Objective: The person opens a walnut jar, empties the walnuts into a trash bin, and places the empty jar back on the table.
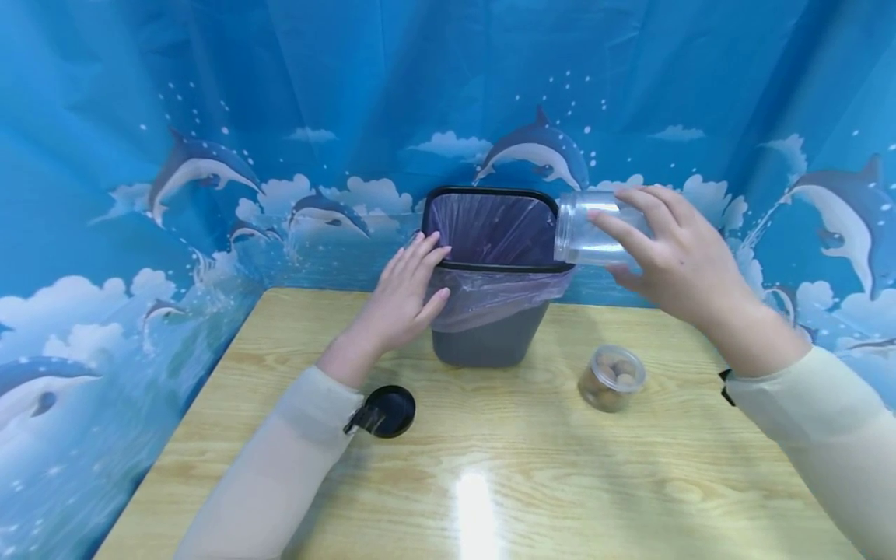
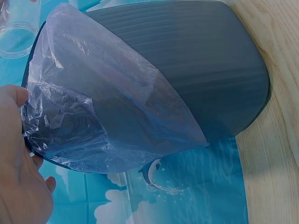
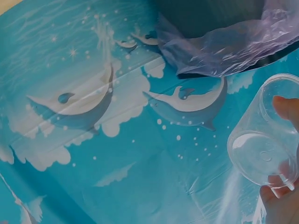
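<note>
My left hand (image 1: 409,288) holds the front left corner of a grey trash bin (image 1: 483,346), fingers over the black rim and thumb on the front. A thin purple bag (image 2: 103,107) lines the bin and folds down over its outside. My right hand (image 1: 682,264) grips a clear plastic jar (image 1: 595,229) lying sideways in the air, its mouth right at the bin's right rim. In the right wrist view the jar (image 3: 261,144) looks empty, with fingers and thumb around its wall.
On the wooden table (image 1: 525,474), a small clear tub (image 1: 611,379) with several round brown pieces stands right of the bin. A black round lid (image 1: 392,411) lies by my left wrist. Behind the bin hangs a blue curtain (image 1: 385,85) printed with dolphins.
</note>
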{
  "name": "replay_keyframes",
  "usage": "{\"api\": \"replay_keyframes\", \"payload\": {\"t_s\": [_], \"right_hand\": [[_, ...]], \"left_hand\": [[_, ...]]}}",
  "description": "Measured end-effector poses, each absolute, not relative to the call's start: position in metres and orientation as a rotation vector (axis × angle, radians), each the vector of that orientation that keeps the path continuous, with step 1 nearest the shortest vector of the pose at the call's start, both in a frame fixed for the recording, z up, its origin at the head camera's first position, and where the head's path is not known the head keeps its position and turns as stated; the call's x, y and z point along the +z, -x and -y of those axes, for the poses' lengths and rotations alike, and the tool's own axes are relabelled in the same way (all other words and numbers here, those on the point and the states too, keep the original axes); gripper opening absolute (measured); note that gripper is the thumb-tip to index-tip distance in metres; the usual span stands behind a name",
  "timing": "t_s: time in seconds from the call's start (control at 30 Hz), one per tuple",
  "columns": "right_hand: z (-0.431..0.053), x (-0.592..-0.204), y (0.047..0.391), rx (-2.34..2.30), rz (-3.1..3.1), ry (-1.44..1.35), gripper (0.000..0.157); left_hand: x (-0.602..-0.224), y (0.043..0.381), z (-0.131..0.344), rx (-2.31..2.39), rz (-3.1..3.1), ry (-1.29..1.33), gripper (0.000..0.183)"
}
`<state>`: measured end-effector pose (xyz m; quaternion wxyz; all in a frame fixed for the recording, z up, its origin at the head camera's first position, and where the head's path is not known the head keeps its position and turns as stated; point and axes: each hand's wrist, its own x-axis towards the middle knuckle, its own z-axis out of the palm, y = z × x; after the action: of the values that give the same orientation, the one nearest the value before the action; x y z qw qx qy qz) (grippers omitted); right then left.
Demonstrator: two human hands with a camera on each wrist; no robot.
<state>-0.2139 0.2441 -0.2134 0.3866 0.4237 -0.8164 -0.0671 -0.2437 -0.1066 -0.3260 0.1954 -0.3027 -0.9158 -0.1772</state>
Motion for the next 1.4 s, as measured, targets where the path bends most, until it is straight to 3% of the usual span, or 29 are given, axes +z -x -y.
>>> {"api": "replay_keyframes", "payload": {"t_s": [0.3, 0.63, 1.4], "right_hand": [[-0.241, -0.225, 0.201, -0.098, 2.067, -1.045, 0.078], [-0.241, -0.247, 0.194, 0.026, 2.046, -1.024, 0.056], [-0.239, -0.304, 0.184, 0.447, 1.969, -0.908, 0.069]], "left_hand": [[-0.325, 0.244, 0.107, -0.492, 2.559, 0.856, 0.058], [-0.324, 0.245, 0.106, -0.487, 2.571, 0.852, 0.058], [-0.327, 0.245, 0.106, -0.493, 2.566, 0.842, 0.058]]}}
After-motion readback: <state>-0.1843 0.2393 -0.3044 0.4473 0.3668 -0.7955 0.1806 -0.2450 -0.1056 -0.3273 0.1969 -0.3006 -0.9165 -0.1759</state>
